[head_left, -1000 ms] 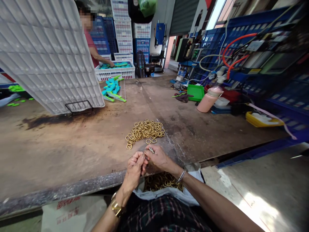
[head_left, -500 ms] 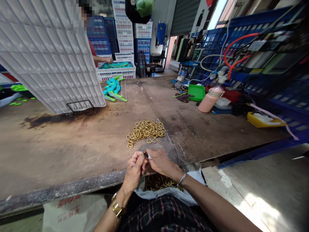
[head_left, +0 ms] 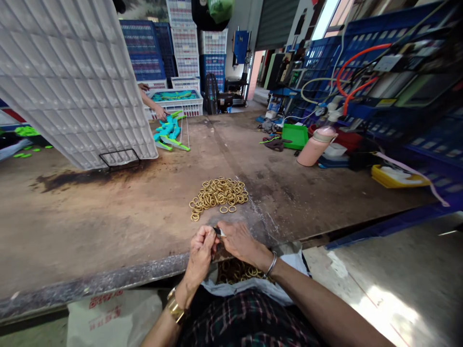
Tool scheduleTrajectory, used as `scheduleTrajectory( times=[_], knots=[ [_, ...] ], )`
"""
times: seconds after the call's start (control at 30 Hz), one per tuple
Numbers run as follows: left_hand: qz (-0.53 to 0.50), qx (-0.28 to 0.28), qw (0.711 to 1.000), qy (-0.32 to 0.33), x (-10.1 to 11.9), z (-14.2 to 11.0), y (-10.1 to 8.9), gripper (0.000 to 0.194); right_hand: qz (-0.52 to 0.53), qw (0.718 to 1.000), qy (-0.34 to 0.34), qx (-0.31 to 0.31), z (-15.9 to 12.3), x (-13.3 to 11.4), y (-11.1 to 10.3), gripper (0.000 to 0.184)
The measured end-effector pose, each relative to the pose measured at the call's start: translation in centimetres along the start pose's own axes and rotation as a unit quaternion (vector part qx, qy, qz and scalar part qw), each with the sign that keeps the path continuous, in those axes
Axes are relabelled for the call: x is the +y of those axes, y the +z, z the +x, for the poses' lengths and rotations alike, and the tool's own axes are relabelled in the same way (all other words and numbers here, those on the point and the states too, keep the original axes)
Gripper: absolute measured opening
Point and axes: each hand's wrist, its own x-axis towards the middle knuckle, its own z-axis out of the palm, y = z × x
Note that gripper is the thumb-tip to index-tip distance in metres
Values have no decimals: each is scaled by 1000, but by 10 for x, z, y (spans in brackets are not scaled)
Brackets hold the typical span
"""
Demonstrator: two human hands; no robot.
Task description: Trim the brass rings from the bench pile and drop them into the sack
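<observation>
A small dark-and-pale piece (head_left: 218,232) is pinched between left hand (head_left: 198,246) and right hand (head_left: 240,241), above the near edge of a worn tabletop (head_left: 137,217); gold-colored rings (head_left: 220,193) lie heaped beyond, others in an open bag (head_left: 235,288), work seemingly midway, finished share unclear.

Fingers (head_left: 207,233) around something small, possibly a ring.

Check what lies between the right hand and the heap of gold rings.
Two loose rings lie side by side on the table between the right hand and the heap, in the head view.
</observation>
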Motion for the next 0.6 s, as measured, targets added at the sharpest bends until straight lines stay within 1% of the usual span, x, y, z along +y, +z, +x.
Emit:
scheduleTrajectory(
  times=[0.3,0.4,0.5,0.57,0.6],
  knots=[
    [25,5,999,25,1,1,-1,29,-19,1000,18,-8,3,-4,-3,19],
    [33,2,999,28,1,0,-2,29,-21,1000,9,-12,3,-5,-2,20],
    [41,-3,999,24,5,-6,0,30,-30,999,0,-26,6,-1,-2,22],
    [48,-22,998,29,12,-13,4,29,-45,998,26,-33,10,7,-4,23],
    [47,-37,998,32,16,-17,6,29,-54,996,51,-38,12,13,-6,24]
  ],
)
